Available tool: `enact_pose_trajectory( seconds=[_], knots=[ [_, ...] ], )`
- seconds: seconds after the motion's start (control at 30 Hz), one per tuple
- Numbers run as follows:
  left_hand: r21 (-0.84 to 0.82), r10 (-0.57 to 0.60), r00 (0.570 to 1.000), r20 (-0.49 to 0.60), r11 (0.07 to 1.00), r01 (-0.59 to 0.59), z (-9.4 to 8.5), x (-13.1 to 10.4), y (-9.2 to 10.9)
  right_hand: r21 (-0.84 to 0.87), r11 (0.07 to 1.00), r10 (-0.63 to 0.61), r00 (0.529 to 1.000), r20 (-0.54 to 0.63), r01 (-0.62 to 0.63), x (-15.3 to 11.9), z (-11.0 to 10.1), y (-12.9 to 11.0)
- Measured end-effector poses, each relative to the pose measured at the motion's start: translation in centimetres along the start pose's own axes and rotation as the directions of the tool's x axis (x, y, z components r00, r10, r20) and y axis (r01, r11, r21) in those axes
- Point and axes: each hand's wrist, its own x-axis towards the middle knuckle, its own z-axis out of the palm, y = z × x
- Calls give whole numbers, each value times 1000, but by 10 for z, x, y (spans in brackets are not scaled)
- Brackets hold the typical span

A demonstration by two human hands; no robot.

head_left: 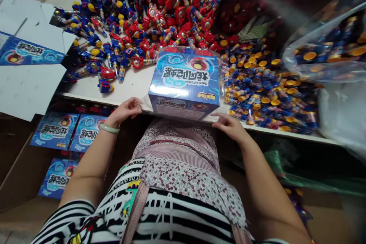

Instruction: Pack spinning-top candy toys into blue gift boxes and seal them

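tugging evenly should keep creases out: left hand (pixel 129 108) and right hand (pixel 228 125) each seem to pinch clear film (pixel 146 103), fingertips together, either side of the blue box (pixel 184 80), at the tabletop's (pixel 134 82) near edge

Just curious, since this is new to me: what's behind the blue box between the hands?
Behind the blue box, a heap of red and blue pieces lies on the white table. Anything low against the box's far side is hidden.
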Motion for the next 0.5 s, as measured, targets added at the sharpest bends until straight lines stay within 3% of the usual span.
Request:
enact_pose_trajectory(
  seconds=[0.1, 0.2, 0.3, 0.37, 0.5],
  knots=[
    [260, -33, 998, -57, 964, 47, -1, 21, 15, -170, 985, -25, 999, -35, 19, 19, -2, 4],
    [357, 36, 997, -63, 934, -11, 4, 49, 20, -231, 970, -83, 996, -23, 76, 50, -3, 9],
    [230, 35, 999, -21, 973, -29, 14, 73, 15, -206, 964, -159, 986, 57, 168, 83, -4, 8],
    [99, 5, 999, -49, 995, 0, 23, 84, 9, -200, 960, -172, 975, 138, 198, 100, -4, 7],
    [79, 39, 959, -281, 997, -17, 42, 94, 4, -221, 953, -163, 964, 209, 209, 122, -9, 2]
  ],
)
